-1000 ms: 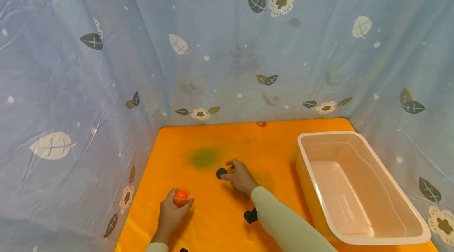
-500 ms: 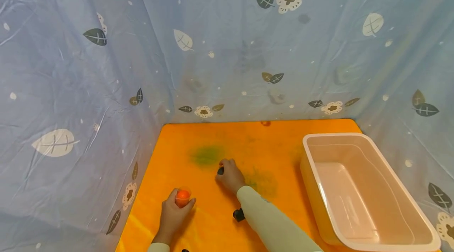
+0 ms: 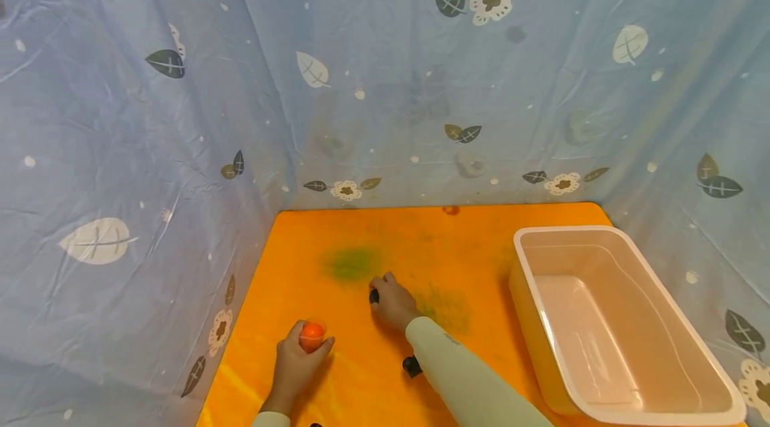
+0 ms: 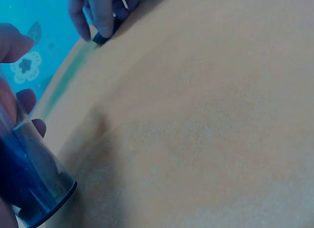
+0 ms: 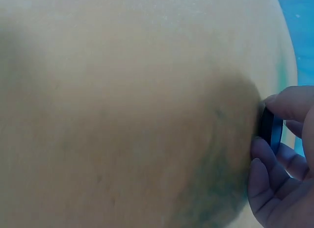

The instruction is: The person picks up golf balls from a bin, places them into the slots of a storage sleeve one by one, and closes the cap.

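Note:
My left hand [image 3: 295,368] grips a clear cylindrical container [image 3: 312,337] with something orange inside, above the orange tabletop [image 3: 355,380]. In the left wrist view the clear container [image 4: 37,176] is tilted and has a dark rim at its lower end. Ahead and to the right, my right hand [image 3: 394,303] pinches a small black round disc [image 3: 374,296], like a lid. Seen from the right wrist, the disc [image 5: 271,129] stands on edge between thumb and fingers, close over the tabletop.
A deep pale pink plastic tub [image 3: 538,320] stands at the right of the table. A blue patterned curtain [image 3: 391,93] encloses the back and both sides. Green smudges [image 3: 351,263] mark the tabletop. A black wrist device [image 3: 412,366] shows beside the right sleeve.
My right hand has closed its fingers round the black disc, which first lay mostly exposed at the fingertips. The disc has turned on edge. My left hand keeps its grip on the container.

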Motion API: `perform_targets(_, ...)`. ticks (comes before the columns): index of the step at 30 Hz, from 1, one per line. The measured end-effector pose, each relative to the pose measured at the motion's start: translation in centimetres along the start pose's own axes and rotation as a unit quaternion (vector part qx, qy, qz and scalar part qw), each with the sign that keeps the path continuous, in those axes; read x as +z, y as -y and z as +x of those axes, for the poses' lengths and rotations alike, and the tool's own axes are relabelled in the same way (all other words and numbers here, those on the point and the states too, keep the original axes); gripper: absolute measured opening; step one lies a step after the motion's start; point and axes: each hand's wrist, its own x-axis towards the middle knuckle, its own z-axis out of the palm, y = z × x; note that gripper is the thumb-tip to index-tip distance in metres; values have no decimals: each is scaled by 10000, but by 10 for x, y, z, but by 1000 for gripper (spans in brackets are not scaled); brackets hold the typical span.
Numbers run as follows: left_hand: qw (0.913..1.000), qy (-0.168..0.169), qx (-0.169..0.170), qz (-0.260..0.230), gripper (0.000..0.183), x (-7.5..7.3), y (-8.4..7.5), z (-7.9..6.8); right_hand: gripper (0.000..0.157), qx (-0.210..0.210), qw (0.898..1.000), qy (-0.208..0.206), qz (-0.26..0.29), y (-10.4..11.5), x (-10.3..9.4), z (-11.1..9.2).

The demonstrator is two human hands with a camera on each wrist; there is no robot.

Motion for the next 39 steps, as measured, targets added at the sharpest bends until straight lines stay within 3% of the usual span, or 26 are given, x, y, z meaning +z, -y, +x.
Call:
perform_targets(4,10000,22,40,-10,38,2,-1,0,38,34,9992,-56,401,-4,-15,-6)
perform_targets(9,10000,18,69,61,38,4,-3,1,42,118,9942,-236,1044,-1,-49,-19)
perform_targets(18,9999,135,-6,1,39,8,-7,1,36,119,9727,-1170,2000,13,-102,-65)
perform_targets(25,9997,232,-84,-80,37,10,-11,1,36,220,9631,-1578,2169,2,-113,-105)
perform_targets(34,9987,460,-4,-206,37,19,-26,6,38,638,9520,-1572,2546,-7,-126,-122)
perform_targets(39,9971,676,99,-337,37,29,-45,13,38,544,9469,-1676,2690,-7,-135,-127)
